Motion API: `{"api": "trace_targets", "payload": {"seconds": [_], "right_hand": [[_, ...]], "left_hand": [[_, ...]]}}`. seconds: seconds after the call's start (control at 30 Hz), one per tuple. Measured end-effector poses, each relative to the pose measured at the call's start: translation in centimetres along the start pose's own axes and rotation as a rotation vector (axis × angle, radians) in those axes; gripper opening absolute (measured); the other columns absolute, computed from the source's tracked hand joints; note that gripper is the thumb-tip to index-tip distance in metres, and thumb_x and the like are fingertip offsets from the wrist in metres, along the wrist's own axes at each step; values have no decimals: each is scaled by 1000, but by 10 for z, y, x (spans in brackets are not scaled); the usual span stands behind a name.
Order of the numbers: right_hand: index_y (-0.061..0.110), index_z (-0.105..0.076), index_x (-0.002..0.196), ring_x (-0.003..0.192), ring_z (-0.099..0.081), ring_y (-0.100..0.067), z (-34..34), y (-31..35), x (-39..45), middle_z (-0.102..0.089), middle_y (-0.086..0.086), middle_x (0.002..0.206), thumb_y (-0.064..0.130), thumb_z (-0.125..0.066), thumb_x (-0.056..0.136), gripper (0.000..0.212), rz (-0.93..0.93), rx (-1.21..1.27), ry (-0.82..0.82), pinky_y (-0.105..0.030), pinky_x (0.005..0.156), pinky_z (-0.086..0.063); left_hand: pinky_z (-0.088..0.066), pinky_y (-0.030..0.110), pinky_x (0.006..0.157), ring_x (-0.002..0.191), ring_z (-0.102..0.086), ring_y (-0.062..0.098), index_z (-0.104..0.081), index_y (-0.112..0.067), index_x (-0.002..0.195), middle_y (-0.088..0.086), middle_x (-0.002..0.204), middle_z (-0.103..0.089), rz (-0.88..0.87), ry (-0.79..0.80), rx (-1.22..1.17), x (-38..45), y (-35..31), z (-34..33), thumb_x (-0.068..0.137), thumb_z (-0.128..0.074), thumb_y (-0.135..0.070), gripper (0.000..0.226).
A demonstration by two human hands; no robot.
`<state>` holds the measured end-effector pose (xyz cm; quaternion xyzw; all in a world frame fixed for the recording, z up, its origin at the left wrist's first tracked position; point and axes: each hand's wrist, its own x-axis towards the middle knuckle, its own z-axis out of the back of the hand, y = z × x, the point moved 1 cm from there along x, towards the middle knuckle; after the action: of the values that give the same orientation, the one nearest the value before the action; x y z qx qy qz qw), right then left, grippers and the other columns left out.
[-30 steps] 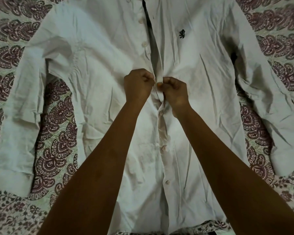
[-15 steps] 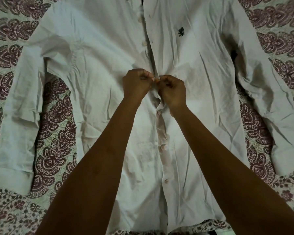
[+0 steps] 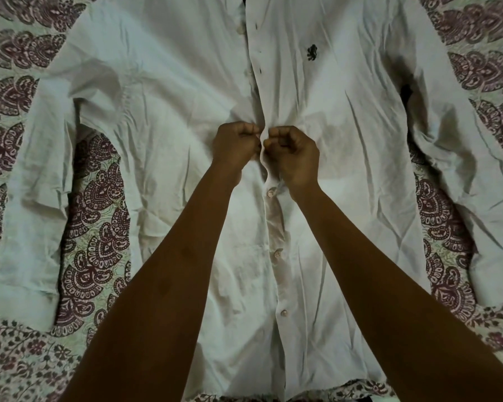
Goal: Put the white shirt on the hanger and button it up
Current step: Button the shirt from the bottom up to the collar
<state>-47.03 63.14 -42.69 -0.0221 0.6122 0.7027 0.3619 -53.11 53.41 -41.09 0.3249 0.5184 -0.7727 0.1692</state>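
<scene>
The white shirt [image 3: 163, 140] lies face up and spread flat, sleeves out to both sides, with a small dark logo [image 3: 312, 52] on its chest. Three buttons below my hands sit fastened along the front strip [image 3: 276, 253]. My left hand [image 3: 235, 145] and my right hand [image 3: 294, 153] meet at mid-chest, fingers curled, each pinching one edge of the front opening. The button between them is hidden by my fingers. Above them the front edges lie close together with buttonholes showing. No hanger shows.
The shirt rests on a bedsheet [image 3: 96, 227] printed with maroon paisley shapes, which shows between the sleeves and the body and along the frame's edges. The left sleeve [image 3: 32, 198] and right sleeve [image 3: 462, 146] lie wrinkled on it.
The open gap in the front above my hands has closed up. My two hands have drawn closer together at the same spot on the chest.
</scene>
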Motion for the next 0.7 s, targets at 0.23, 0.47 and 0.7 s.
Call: {"api": "trace_targets", "payload": {"seconds": [0.23, 0.47, 0.7], "right_hand": [[11, -63, 89, 73, -62, -10, -6, -8, -7, -61, 9, 70, -5, -60, 82, 18, 72, 85, -52, -30, 84, -54], [7, -64, 92, 68, -60, 0, -10, -9, -5, -61, 11, 70, -4, -61, 81, 16, 44, 114, -94, -25, 81, -53], [3, -64, 99, 74, -60, -9, -18, -11, -12, -63, 1, 79, -1, -61, 83, 16, 106, 194, -118, -21, 76, -53]], "left_hand": [[-52, 34, 69, 68, -60, 24, -66, -14, 74, 7, 70, -63, -14, 42, 26, 1, -3, 2, 76, -52, 9, 27], [-55, 34, 79, 70, -63, 17, -73, -14, 85, -1, 71, -66, -72, -82, 90, -8, -3, -9, 83, -56, -11, 17], [-58, 34, 77, 75, -68, 20, -72, -10, 82, 2, 73, -68, -69, -149, 67, -8, -3, -12, 82, -65, -14, 8]]}}
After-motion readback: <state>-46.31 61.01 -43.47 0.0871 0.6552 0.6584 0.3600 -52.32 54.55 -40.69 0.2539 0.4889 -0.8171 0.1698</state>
